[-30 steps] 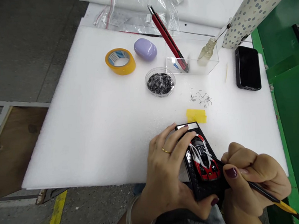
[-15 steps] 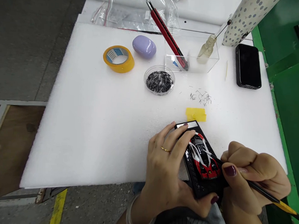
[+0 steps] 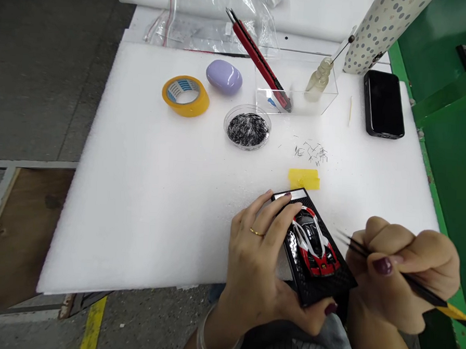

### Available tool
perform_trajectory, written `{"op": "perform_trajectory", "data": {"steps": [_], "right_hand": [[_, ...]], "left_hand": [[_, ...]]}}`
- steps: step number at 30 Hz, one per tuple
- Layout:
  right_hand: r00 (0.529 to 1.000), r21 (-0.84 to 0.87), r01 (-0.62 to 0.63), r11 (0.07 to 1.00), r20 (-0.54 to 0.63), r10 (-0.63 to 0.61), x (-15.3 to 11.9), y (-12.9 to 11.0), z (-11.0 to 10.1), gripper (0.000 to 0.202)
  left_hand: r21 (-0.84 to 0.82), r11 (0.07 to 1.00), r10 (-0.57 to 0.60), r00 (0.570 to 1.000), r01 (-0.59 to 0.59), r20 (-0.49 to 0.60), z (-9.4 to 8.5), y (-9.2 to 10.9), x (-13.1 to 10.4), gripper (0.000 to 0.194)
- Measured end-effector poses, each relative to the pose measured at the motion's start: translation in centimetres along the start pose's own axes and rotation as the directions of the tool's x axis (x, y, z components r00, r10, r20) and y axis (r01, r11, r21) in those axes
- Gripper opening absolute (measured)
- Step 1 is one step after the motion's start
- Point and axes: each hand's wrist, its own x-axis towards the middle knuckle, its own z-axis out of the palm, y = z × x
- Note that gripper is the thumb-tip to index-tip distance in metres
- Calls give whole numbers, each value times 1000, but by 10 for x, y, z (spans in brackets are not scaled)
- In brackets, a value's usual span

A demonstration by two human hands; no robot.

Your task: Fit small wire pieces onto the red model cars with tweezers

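My left hand grips a black textured display base by its left side, fingers along the far edge and thumb at the near end. On that base sits a small red, white and black model car. My right hand is closed around black tweezers with a yellow band near the rear end. The tweezer tips are slightly parted, just right of the car and apart from it. Whether anything sits between the tips is too small to tell. A yellow tape piece lies beyond the base.
Thin black slivers lie scattered on the white foam sheet. Behind are a clear dish of slivers, a tape roll, a purple egg-shaped object, a clear box holding a red cutter and bottle, and a black device.
My right hand has drawn the tweezers away from the car, to the right, and their tips have come apart. My left hand keeps its hold on the base.
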Motion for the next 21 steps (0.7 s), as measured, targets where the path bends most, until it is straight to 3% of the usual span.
{"op": "perform_trajectory", "data": {"steps": [2, 3, 5, 8, 12, 21], "right_hand": [[994, -2, 52, 999, -96, -52, 6, 4, -2, 13], [994, -33, 55, 998, -90, -57, 10, 6, -3, 11], [999, -126, 5, 992, 41, 1, 16, 9, -6, 23], [948, -267, -93, 959, 271, 167, 22, 8, -5, 32], [902, -315, -169, 934, 333, 275, 23, 3, 0, 28], [887, -330, -48, 943, 420, 192, 24, 7, -1, 23]], "left_hand": [[-15, 1000, 5, 1000, -5, 8, -1, -3, -1, 92], [-28, 1000, 6, 1000, -6, 10, -1, -4, -1, 92], [-57, 998, 3, 1000, -2, 12, -2, -5, -1, 90], [-90, 996, -11, 1000, 11, 6, -1, -6, 0, 85], [-99, 995, 4, 999, -7, -32, 1, -7, 1, 81], [-111, 994, -7, 999, 1, -48, 4, -8, 0, 84]]}}
